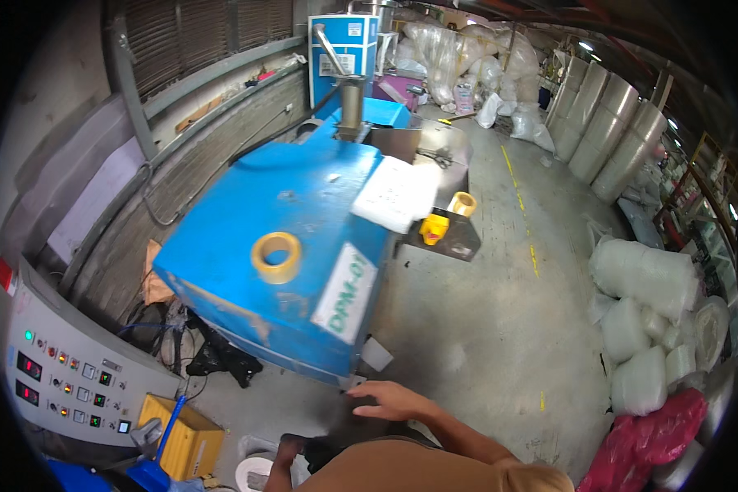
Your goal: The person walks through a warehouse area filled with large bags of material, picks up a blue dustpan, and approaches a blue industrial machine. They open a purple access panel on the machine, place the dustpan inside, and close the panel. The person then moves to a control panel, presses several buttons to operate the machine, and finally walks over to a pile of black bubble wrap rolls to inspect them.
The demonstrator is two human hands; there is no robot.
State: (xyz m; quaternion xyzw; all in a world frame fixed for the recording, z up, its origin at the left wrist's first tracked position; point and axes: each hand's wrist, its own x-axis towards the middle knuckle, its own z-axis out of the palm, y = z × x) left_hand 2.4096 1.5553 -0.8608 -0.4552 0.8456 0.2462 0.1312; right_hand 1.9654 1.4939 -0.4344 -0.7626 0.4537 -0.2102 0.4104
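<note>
My right hand (388,401) reaches out near the lower front corner of the blue machine housing (262,193), fingers stretched and apart, holding nothing. Low in the picture, my left hand (289,449) hangs beside a white round container (258,473); its fingers are too dark and small to make out. On top of the housing lies a roll of yellowish tape (264,258). White paper sheets (396,194) rest at its right edge. A dark side shelf (459,239) carries a yellow switch box (434,229) and another tape roll (462,204).
A grey control panel (82,365) with lit displays stands at the left, near a yellow crate (193,443). Bubble-wrap rolls (644,275) and a pink plastic bundle (644,443) line the right side. Tall wrapped rolls (607,123) stand farther back. Yellow marks run along the floor (476,328).
</note>
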